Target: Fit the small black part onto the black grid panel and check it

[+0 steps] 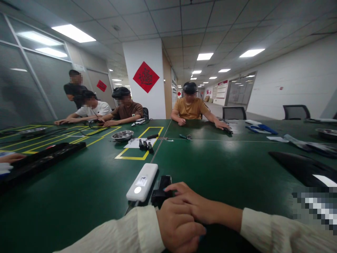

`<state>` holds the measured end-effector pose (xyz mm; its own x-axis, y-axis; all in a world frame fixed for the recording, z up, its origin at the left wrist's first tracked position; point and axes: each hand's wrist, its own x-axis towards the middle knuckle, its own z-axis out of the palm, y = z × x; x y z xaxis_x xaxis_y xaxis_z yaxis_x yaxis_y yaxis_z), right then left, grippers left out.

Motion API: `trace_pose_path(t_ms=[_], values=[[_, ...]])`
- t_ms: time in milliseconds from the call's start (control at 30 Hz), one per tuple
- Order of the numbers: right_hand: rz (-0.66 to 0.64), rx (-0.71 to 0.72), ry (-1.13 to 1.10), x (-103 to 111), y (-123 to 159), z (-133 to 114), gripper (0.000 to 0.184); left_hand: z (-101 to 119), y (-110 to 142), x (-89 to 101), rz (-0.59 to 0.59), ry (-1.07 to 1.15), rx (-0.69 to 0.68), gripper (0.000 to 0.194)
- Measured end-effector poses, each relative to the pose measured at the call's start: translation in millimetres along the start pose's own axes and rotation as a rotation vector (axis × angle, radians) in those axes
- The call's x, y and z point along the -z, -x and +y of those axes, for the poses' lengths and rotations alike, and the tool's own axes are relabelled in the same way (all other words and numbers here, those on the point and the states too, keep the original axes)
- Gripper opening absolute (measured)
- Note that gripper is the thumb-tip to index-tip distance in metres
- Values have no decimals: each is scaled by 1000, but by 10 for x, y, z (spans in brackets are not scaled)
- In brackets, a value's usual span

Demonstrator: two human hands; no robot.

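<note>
My right hand (195, 205) reaches in from the right in a white sleeve. Its fingers are stretched out flat, and the fingertips rest on a small black device (162, 189) on the green table (223, 165). My left hand (176, 230) comes from the lower left, also in a white sleeve. It lies just under the right wrist and is curled into a fist; whatever is inside it is hidden. A white power bank (142, 182) lies beside the black device, to its left.
Several people sit along the far side of the table. A steel bowl (123, 135), small black parts (146, 144) inside a yellow tape rectangle (131, 157), and scissors (185, 136) lie mid-table. A black tray (42, 158) is at left, a dark curved object (302, 168) at right.
</note>
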<state>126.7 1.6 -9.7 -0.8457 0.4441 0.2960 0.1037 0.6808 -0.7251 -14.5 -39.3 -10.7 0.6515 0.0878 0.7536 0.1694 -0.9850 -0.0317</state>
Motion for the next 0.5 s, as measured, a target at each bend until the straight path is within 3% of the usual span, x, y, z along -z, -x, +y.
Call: trace_pose_path(t_ms=[100,167,233,300,367,433,500], values=[[124,62,247,222,69,-27,30,-16,-8,-8,-7,-34,42,17],[334,-6,434,577,185,75,30,-62,-14,-1,-9,-59,100,18],[571,-146,644,1069,383,261,28,-118,-17,13,-27,-58,126,16],[742,-394,862,1608,689,475,30,-162,-13,23,-20,-57,166,15],[801,-724,1043,2085,1111,663,38,-178,-2,23,-10,-64,210,16],[840,-990,1129,2433,1621,815,48,-166,9,12,-41,-66,239,17],[858,-1216,1132,2641,2167,956,61,-142,13,-4,-99,-43,250,18]])
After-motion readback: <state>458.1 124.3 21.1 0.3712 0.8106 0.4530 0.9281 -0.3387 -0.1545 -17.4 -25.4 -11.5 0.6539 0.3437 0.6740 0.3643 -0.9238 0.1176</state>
